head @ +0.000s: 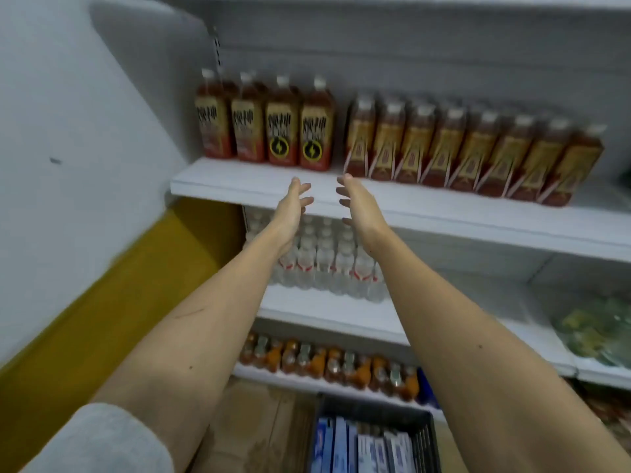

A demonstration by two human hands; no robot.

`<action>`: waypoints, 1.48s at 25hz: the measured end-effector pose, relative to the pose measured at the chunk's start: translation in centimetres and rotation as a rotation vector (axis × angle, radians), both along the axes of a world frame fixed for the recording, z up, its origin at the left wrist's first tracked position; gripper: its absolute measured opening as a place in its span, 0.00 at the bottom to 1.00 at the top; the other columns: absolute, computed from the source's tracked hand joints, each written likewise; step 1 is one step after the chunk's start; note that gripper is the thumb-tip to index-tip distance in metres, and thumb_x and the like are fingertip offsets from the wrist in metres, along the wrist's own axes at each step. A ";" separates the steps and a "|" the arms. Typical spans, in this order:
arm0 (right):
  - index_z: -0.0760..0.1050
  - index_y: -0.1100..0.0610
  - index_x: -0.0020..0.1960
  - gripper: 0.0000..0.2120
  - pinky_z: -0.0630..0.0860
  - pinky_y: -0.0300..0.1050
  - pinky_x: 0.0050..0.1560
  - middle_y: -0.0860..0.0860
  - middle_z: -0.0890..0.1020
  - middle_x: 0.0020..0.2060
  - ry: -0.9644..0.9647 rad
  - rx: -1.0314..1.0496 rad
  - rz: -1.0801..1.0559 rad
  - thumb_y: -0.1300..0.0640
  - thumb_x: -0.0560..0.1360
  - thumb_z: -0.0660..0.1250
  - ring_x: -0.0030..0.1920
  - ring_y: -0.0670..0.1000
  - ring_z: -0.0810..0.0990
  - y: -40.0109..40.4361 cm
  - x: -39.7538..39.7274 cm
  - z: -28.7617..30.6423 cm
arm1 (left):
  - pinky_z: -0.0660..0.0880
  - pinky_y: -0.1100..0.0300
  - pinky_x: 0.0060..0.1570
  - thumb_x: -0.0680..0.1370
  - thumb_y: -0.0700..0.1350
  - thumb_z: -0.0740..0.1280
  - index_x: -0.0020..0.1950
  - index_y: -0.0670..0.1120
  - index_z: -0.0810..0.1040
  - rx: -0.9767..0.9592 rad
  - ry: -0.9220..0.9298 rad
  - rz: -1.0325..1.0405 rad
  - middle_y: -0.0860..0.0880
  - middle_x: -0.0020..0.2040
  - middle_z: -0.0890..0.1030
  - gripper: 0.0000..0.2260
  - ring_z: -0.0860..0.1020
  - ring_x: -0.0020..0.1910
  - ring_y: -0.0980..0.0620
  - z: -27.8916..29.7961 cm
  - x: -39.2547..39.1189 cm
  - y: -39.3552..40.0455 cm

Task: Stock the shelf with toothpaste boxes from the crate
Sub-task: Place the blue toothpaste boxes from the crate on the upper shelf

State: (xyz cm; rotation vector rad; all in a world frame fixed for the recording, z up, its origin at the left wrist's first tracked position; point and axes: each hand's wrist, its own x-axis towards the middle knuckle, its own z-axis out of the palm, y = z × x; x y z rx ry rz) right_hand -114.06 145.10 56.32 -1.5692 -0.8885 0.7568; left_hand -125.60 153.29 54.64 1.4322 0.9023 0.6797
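Note:
Both my arms reach up toward the white upper shelf [239, 186]. My left hand [293, 206] and my right hand [356, 203] hover at its front edge, palms facing each other, fingers apart, holding nothing. A gap of bare shelf lies between them. Far below, at the bottom edge, a dark plastic crate [428, 435] holds several blue and white toothpaste boxes [362, 448] standing on end. No toothpaste box is on the shelf in view.
Brown drink bottles [297, 131] stand in rows on the upper shelf behind my hands. Clear water bottles [324, 264] fill the shelf below, orange-capped bottles [327, 363] the one under that. A cardboard box [259, 421] sits left of the crate. A wall rises at left.

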 end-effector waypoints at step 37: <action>0.69 0.59 0.61 0.20 0.75 0.47 0.42 0.54 0.78 0.51 0.148 -1.002 -0.063 0.51 0.75 0.69 0.47 0.56 0.79 -15.8 0.1 -95.5 | 0.78 0.50 0.58 0.79 0.44 0.62 0.67 0.45 0.72 -0.591 0.761 0.218 0.43 0.66 0.76 0.16 0.75 0.64 0.42 -93.7 3.1 -19.9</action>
